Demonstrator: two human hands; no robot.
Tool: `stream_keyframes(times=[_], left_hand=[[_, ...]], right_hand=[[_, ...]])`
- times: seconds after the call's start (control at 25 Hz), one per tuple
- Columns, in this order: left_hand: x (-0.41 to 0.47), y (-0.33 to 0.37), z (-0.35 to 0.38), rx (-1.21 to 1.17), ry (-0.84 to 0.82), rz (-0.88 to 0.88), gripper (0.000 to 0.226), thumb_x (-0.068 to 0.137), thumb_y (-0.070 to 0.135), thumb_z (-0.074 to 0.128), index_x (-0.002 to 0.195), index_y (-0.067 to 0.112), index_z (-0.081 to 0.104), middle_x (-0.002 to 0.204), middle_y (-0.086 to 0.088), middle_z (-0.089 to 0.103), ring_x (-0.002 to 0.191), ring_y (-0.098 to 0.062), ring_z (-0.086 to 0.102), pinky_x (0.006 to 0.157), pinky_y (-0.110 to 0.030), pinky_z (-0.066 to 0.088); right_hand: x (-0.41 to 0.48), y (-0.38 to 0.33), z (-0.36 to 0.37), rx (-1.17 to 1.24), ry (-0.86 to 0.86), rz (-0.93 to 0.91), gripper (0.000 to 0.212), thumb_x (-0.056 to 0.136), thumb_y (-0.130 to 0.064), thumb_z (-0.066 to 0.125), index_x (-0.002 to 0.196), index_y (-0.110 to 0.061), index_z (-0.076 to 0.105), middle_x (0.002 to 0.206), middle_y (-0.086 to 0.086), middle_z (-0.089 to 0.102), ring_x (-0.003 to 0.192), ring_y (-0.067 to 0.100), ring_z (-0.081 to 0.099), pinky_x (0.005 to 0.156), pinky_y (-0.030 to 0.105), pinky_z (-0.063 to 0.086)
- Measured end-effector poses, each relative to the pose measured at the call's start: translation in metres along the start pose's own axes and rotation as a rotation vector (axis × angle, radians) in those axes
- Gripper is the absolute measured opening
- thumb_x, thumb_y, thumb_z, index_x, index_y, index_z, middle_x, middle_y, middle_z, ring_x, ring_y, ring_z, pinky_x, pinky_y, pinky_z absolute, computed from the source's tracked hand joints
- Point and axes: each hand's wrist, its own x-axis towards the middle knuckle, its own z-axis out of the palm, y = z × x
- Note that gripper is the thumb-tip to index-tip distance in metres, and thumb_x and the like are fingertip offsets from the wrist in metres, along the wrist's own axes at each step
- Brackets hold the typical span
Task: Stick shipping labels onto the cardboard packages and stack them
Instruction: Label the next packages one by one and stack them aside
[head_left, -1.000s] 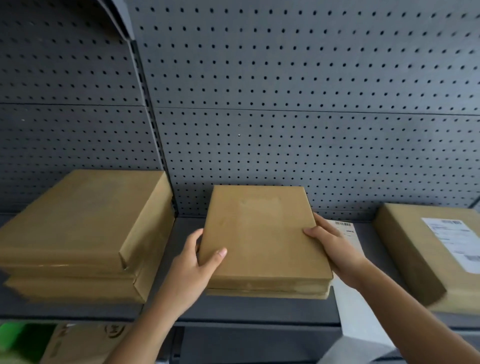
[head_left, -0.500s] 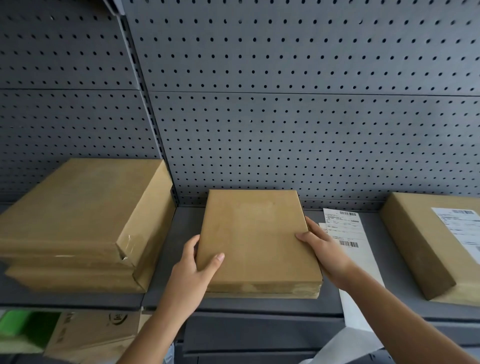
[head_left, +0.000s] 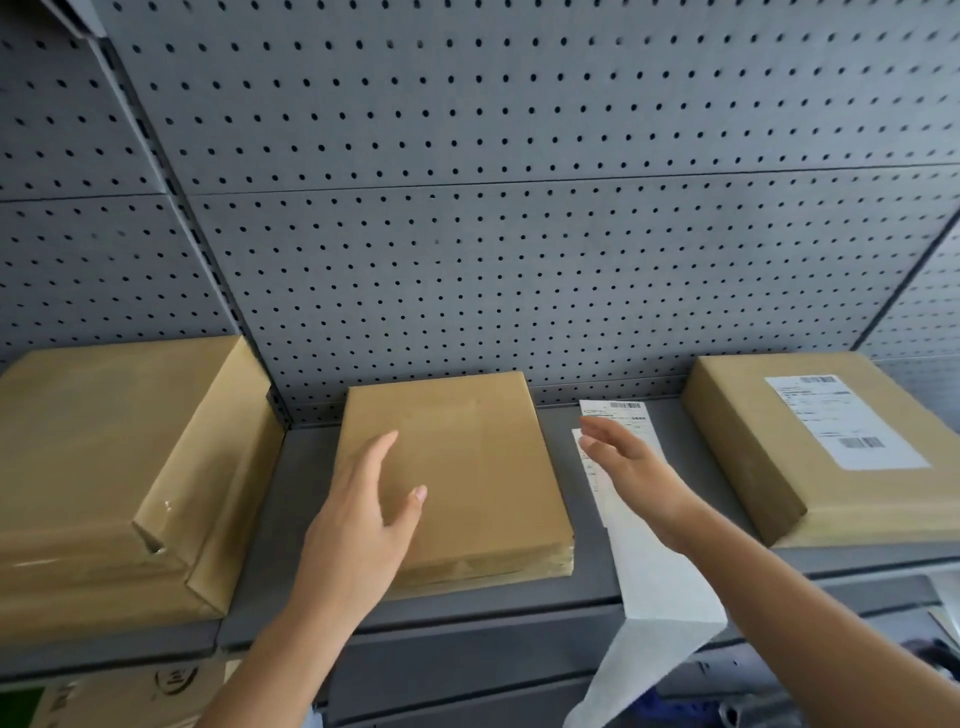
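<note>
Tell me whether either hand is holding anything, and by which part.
Nothing is held. The left hand is open over the left side of the middle package, and the right hand is open above the label sheet.

We see three lots of brown cardboard on the grey shelf (head_left: 304, 467). At the left sits a stack of packages (head_left: 114, 447), the top one large, wrapped with glossy folded corners. In the middle lies a smaller flat package (head_left: 467, 467), its plain brown top facing up and its back edge near the pegboard wall. Well to the right rests a labelled package (head_left: 883, 499) – a white shipping label (head_left: 844, 423) with barcodes is stuck flat on its top. Between the middle and right packages lie the loose labels (head_left: 623, 415), white with printed barcodes, and their white strip runs forward over the shelf's front edge and hangs down.
</note>
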Motion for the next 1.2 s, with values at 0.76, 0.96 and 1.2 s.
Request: stream_keyframes(times=[0.76,0.96,1.2], left_hand=[[0.057,0.123,0.151,-0.321,-0.508,0.273,0.017,0.1,0.027,0.063,0.115,0.027,0.072,0.106,0.011,0.074,0.093,-0.002,0.072,0.089,-0.028,0.059],[0.058,0.118,0.154,-0.446,-0.483,0.188,0.014,0.1,0.015,0.062,0.108,0.017,0.074,0.096,-0.001,0.077,0.085,-0.011,0.075,0.081,-0.03,0.062],[0.058,0.119,0.153,-0.537,-0.438,0.123,0.014,0.102,0.014,0.059,0.1,0.01,0.072,0.089,-0.006,0.077,0.078,-0.015,0.075,0.074,-0.025,0.061]], right_hand=[[-0.01,0.085,-0.079,-0.815,-0.169,-0.057,0.087,0.085,-0.055,0.069,0.157,-0.034,0.024,0.167,-0.005,0.011,0.154,0.017,0.006,0.123,0.036,0.017],[-0.002,0.098,-0.078,-0.85,-0.045,-0.146,0.058,0.09,-0.052,0.064,0.144,-0.035,0.05,0.158,-0.005,0.034,0.148,0.018,0.025,0.117,0.035,0.03],[0.0,0.072,-0.083,-0.646,0.246,-0.224,0.021,0.097,-0.033,0.061,0.113,-0.026,0.072,0.111,-0.007,0.063,0.1,0.019,0.064,0.081,0.04,0.053]])
